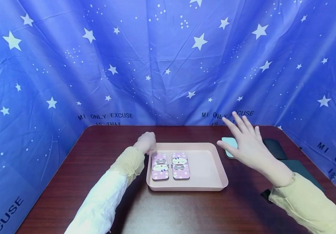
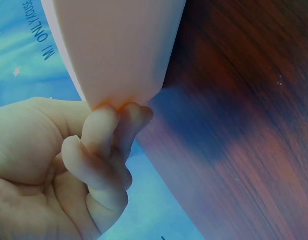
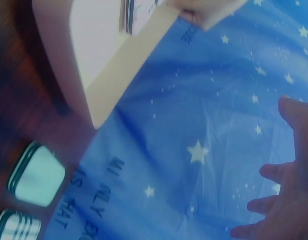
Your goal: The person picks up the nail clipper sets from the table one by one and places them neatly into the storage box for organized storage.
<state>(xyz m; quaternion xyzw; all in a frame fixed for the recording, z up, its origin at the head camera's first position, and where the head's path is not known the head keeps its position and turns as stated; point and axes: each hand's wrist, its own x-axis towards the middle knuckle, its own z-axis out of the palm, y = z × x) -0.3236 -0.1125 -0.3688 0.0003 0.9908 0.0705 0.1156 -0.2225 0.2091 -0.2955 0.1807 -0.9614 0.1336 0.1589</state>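
A pale pink tray [image 1: 204, 165] sits on the brown table. On its left side lie two pink tins with a cartoon print, a left one [image 1: 160, 174] and a right one [image 1: 181, 174], slightly apart. My left hand [image 1: 146, 142] pinches the rim at the tray's far left corner. The left wrist view shows that hand's thumb and curled fingers [image 2: 101, 130] on the tray wall [image 2: 118, 55]. To the tray's right my right hand [image 1: 248, 148] is raised with its fingers spread, holding nothing. It partly covers a mint-coloured case [image 1: 228, 145] in the head view.
Behind the right hand lie a black flat item [image 1: 274, 149] and a dark green one [image 1: 302, 172]. A small black object [image 1: 266, 196] is partly hidden by the right sleeve. The right wrist view also shows a striped case [image 3: 18, 226]. A blue starry curtain [image 1: 156, 65] hangs behind the table.
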